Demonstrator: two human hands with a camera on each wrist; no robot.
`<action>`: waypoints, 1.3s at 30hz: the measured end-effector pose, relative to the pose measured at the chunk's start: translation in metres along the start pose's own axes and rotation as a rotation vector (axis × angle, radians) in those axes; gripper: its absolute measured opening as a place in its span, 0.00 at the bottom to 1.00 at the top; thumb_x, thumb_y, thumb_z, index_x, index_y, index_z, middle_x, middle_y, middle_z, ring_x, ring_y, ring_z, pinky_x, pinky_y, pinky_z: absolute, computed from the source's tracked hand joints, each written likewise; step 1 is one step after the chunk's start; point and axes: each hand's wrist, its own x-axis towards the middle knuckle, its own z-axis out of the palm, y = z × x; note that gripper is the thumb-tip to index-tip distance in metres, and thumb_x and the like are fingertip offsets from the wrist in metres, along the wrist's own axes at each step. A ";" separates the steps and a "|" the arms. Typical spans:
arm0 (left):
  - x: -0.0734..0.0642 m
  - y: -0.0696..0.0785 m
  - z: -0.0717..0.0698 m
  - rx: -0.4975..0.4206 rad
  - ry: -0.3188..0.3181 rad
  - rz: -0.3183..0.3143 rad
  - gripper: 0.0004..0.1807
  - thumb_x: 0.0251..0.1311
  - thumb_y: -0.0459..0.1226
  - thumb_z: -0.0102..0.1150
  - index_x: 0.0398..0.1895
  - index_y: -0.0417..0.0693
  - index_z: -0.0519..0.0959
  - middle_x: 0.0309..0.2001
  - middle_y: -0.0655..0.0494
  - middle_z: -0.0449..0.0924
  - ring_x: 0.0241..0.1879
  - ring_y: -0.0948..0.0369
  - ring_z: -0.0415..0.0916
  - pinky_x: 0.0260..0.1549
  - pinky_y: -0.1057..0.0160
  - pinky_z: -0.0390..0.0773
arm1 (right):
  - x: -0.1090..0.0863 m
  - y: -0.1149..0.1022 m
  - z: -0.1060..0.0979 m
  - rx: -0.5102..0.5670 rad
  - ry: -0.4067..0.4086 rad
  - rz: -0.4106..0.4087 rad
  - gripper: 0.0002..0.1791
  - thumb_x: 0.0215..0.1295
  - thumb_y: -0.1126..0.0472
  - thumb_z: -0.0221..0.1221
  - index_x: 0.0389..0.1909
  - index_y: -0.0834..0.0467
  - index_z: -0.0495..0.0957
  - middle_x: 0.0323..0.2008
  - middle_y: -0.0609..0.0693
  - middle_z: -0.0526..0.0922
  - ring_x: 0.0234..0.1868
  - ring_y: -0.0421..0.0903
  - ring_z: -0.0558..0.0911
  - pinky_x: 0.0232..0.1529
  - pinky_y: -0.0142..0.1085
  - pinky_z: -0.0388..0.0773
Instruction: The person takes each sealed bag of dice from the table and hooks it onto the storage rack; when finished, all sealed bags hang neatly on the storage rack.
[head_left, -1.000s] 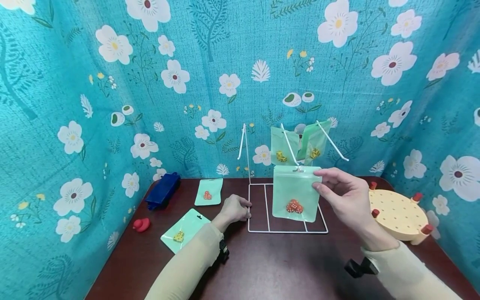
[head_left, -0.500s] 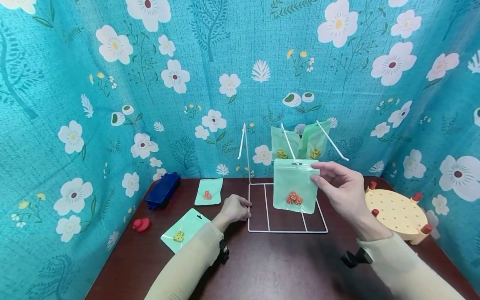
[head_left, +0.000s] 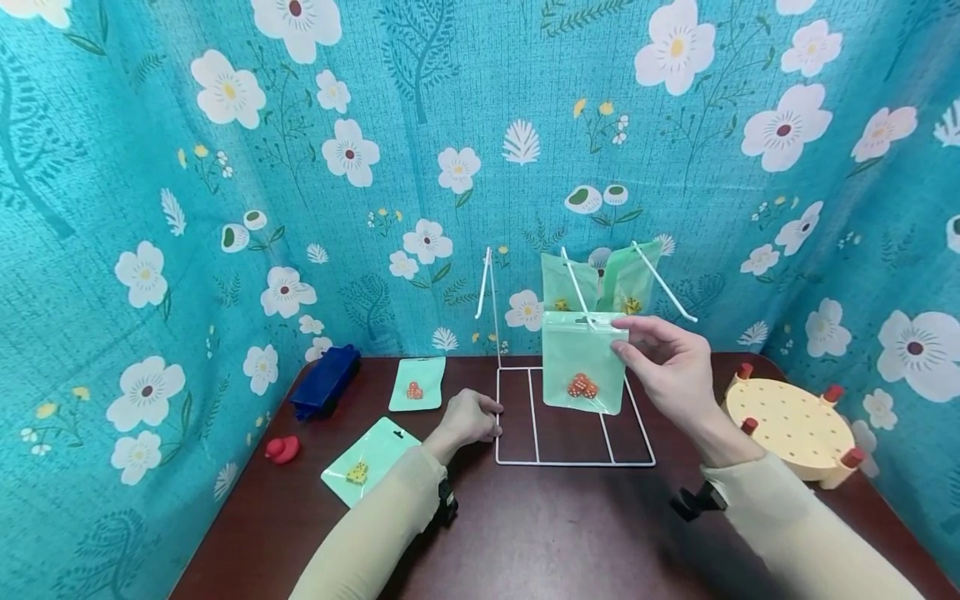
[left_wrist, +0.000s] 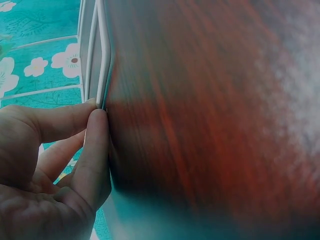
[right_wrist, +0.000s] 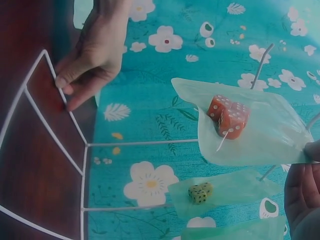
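My right hand [head_left: 671,371] pinches the upper right corner of a pale green zip pouch [head_left: 558,354] with orange dice [head_left: 582,385] inside. The pouch's hang hole is right at the tip of the middle hook [head_left: 576,279] of a white wire display rack [head_left: 576,463]. Behind it hang pouches with yellow dice, one pouch [head_left: 557,275] on the middle hook and another pouch [head_left: 633,275] on the right hook. Low on the left, my left hand [head_left: 468,419] pinches the rack's base bar; thumb and fingertip meet on the white wire [left_wrist: 104,50] in the left wrist view.
Left of the rack lie a pouch with orange dice [head_left: 408,400] and a pouch with yellow dice [head_left: 375,454]. Farther left are a red rubber duck [head_left: 282,450] and a dark blue object [head_left: 326,381]. A cream pegged disc [head_left: 787,425] stands at right. A flowered curtain [head_left: 450,125] surrounds the table.
My right hand has moved the pouch up and slightly left, from just below the middle hook's tip to overlapping its end. The left hand stays on the rack's base.
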 end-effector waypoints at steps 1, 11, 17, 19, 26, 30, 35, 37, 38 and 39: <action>0.000 0.000 0.000 -0.003 -0.001 0.001 0.18 0.61 0.23 0.74 0.54 0.41 0.94 0.30 0.49 0.91 0.28 0.59 0.93 0.31 0.61 0.93 | 0.001 0.001 0.001 -0.005 0.003 -0.001 0.16 0.68 0.82 0.67 0.56 0.77 0.86 0.36 0.39 0.95 0.33 0.31 0.89 0.33 0.23 0.80; -0.001 0.001 0.000 -0.022 -0.006 -0.002 0.18 0.62 0.23 0.74 0.54 0.40 0.93 0.30 0.48 0.91 0.28 0.59 0.93 0.31 0.60 0.93 | 0.009 0.007 0.009 -0.139 0.051 -0.022 0.16 0.69 0.80 0.69 0.56 0.72 0.89 0.37 0.33 0.94 0.35 0.29 0.91 0.35 0.22 0.84; -0.001 -0.001 -0.001 -0.027 -0.004 0.000 0.18 0.61 0.23 0.74 0.54 0.41 0.94 0.29 0.48 0.91 0.28 0.58 0.93 0.32 0.59 0.94 | 0.016 0.013 0.015 -0.142 0.096 -0.009 0.15 0.69 0.79 0.69 0.55 0.70 0.90 0.36 0.33 0.93 0.35 0.28 0.91 0.36 0.22 0.85; -0.001 -0.001 -0.002 -0.029 -0.009 0.003 0.18 0.61 0.23 0.74 0.53 0.41 0.94 0.29 0.49 0.91 0.28 0.59 0.93 0.32 0.59 0.94 | 0.018 0.015 0.016 -0.143 0.114 -0.004 0.15 0.69 0.79 0.69 0.55 0.69 0.91 0.35 0.33 0.93 0.34 0.28 0.91 0.36 0.21 0.85; 0.004 -0.007 -0.001 -0.009 -0.017 0.023 0.17 0.60 0.25 0.75 0.52 0.43 0.95 0.26 0.54 0.88 0.25 0.62 0.92 0.30 0.61 0.93 | 0.025 0.021 0.019 -0.177 0.167 0.022 0.15 0.69 0.78 0.69 0.54 0.66 0.92 0.34 0.34 0.92 0.33 0.28 0.90 0.35 0.20 0.84; 0.001 -0.002 -0.001 -0.016 -0.005 0.008 0.17 0.60 0.24 0.74 0.52 0.42 0.94 0.28 0.52 0.89 0.27 0.60 0.93 0.31 0.61 0.93 | 0.028 0.024 0.022 -0.202 0.187 0.036 0.15 0.69 0.77 0.69 0.54 0.65 0.92 0.35 0.53 0.94 0.33 0.27 0.89 0.36 0.20 0.84; 0.001 -0.002 0.001 -0.001 0.015 0.002 0.17 0.60 0.24 0.75 0.52 0.43 0.95 0.29 0.52 0.89 0.27 0.60 0.93 0.31 0.61 0.93 | 0.032 0.025 0.028 -0.224 0.203 0.062 0.15 0.71 0.75 0.70 0.55 0.63 0.93 0.38 0.68 0.92 0.34 0.27 0.87 0.38 0.19 0.84; 0.001 -0.002 0.002 0.008 0.020 -0.001 0.17 0.60 0.23 0.75 0.52 0.43 0.95 0.29 0.52 0.89 0.27 0.60 0.93 0.31 0.61 0.93 | 0.034 0.027 0.029 -0.227 0.219 0.066 0.15 0.70 0.75 0.70 0.54 0.63 0.93 0.37 0.67 0.92 0.34 0.26 0.86 0.39 0.18 0.84; 0.000 -0.001 0.002 0.007 0.018 -0.002 0.17 0.60 0.23 0.75 0.52 0.43 0.95 0.28 0.52 0.89 0.27 0.60 0.93 0.31 0.61 0.93 | 0.035 0.027 0.030 -0.228 0.227 0.065 0.15 0.70 0.75 0.70 0.54 0.63 0.93 0.37 0.66 0.92 0.34 0.26 0.86 0.39 0.18 0.83; 0.000 -0.001 0.002 0.003 0.015 -0.003 0.17 0.60 0.23 0.75 0.52 0.42 0.94 0.29 0.52 0.89 0.27 0.60 0.93 0.32 0.61 0.93 | 0.036 0.029 0.031 -0.233 0.234 0.066 0.15 0.70 0.76 0.69 0.54 0.62 0.93 0.37 0.66 0.92 0.34 0.26 0.86 0.39 0.18 0.83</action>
